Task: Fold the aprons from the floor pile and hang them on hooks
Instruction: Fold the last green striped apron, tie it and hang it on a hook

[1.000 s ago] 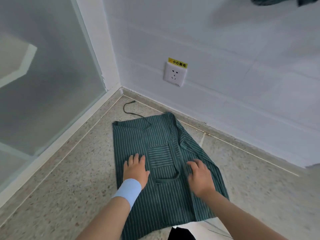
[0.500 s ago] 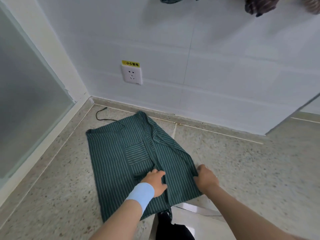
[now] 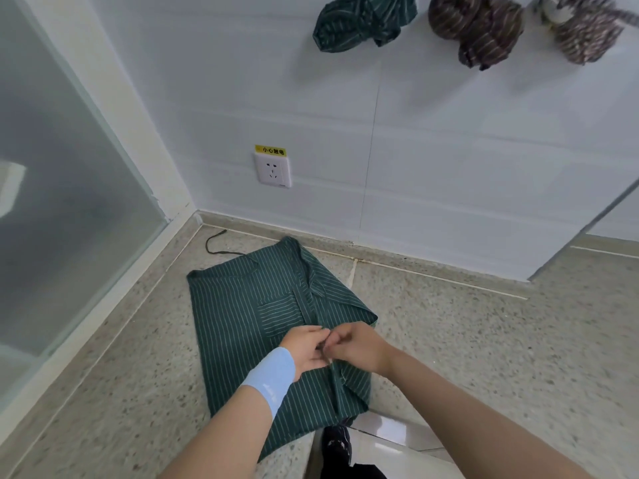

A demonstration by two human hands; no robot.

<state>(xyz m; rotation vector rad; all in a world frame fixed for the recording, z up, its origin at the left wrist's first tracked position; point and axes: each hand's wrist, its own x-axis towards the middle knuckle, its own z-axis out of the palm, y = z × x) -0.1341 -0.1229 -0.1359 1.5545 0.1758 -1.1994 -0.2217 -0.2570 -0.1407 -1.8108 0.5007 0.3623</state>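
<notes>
Your left grip [image 3: 303,348] and right grip [image 3: 361,345] touch, both pinching the apron [image 3: 235,326] | apron flat on floor [image 3: 466,347] | socket [image 3: 273,169] at its 12 o'clock

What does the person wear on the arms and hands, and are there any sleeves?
Both forearms are bare; no sleeves show. The left hand has a light blue band wrapped round its wrist. The right hand wears nothing. No gloves, and I see no rings or watch.
</notes>
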